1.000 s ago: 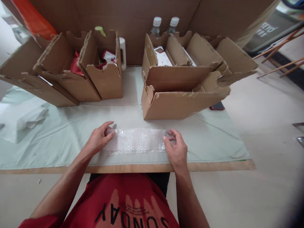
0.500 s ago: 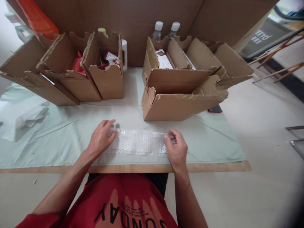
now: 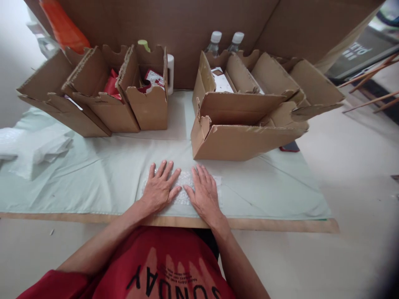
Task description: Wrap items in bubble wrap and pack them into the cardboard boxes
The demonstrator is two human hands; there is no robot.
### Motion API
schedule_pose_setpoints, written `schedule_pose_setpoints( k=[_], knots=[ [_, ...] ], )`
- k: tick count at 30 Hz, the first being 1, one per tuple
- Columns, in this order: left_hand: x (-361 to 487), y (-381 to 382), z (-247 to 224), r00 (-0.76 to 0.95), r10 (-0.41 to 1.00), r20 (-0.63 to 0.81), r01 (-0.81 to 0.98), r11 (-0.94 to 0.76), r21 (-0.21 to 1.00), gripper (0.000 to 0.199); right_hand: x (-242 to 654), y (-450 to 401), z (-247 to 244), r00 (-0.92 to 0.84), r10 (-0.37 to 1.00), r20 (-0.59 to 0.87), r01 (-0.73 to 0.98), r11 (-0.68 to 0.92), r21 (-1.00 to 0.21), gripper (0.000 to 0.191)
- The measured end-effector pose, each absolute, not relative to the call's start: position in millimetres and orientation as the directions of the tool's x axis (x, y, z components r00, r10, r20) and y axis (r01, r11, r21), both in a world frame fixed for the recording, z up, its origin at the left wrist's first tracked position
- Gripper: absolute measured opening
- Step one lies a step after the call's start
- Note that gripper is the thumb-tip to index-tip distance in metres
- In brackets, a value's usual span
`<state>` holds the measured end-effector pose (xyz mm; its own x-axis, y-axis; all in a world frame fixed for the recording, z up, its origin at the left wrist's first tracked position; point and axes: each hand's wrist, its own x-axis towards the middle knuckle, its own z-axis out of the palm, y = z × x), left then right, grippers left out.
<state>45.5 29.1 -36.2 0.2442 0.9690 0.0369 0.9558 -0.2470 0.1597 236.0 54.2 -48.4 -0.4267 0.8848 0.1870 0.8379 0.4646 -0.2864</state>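
Observation:
A strip of clear bubble wrap lies flat on the pale green cloth near the table's front edge. My left hand rests palm down on the left part of the wrap, its fingers spread. On the right part my right hand lies flat, palm down, with the thumb apart from the other fingers. A narrow band of wrap shows between the two thumbs, and a bit sticks out past the right hand. Both palms cover the rest of it.
Open cardboard boxes stand at the back left and back right, several holding red or white items. More folded wrap lies at the left. Two capped bottles stand behind the right boxes.
Both hands have moved inward from the two ends of the wrap and now lie flat on it, closer together. The camera view has shifted slightly to the left.

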Motion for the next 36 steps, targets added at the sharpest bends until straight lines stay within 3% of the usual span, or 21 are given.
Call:
schedule_pose_setpoints(
  k=[5, 10, 17, 21, 26, 32, 36],
  knots=[
    [32.1, 21.1, -35.0, 0.263, 0.964, 0.032, 0.952, -0.265, 0.152, 0.059, 267.9, 47.8, -50.7, -0.401, 0.892, 0.209, 0.868, 0.443, -0.225, 0.065],
    [19.1, 14.9, -39.0, 0.240, 0.969, 0.064, 0.952, -0.247, 0.182, 0.061, 312.1, 45.1, -57.7, -0.245, 0.939, 0.240, 0.943, 0.288, -0.164, 0.065],
    [5.3, 10.6, -32.9, 0.182, 0.975, 0.131, 0.942, -0.211, 0.261, 0.058, 333.8, 41.7, -50.0, -0.071, 0.932, 0.356, 0.940, 0.182, -0.288, 0.055],
    [24.7, 17.3, -23.7, 0.230, 0.958, 0.169, 0.930, -0.268, 0.254, 0.055, 285.6, 36.8, -36.8, -0.233, 0.893, 0.386, 0.885, 0.359, -0.295, 0.056],
    [47.0, 19.0, -32.5, 0.372, 0.925, 0.074, 0.907, -0.379, 0.183, 0.049, 239.3, 27.8, -40.8, -0.501, 0.829, 0.248, 0.798, 0.553, -0.239, 0.049],
    [36.6, 9.8, -37.1, 0.366, 0.928, 0.068, 0.911, -0.373, 0.177, 0.053, 275.2, 19.5, -47.8, -0.451, 0.862, 0.230, 0.843, 0.496, -0.207, 0.052],
    [31.8, 6.1, -32.4, 0.360, 0.932, 0.047, 0.904, -0.360, 0.232, 0.055, 298.8, 13.9, -48.8, -0.379, 0.889, 0.259, 0.857, 0.442, -0.265, 0.051]
  ],
)
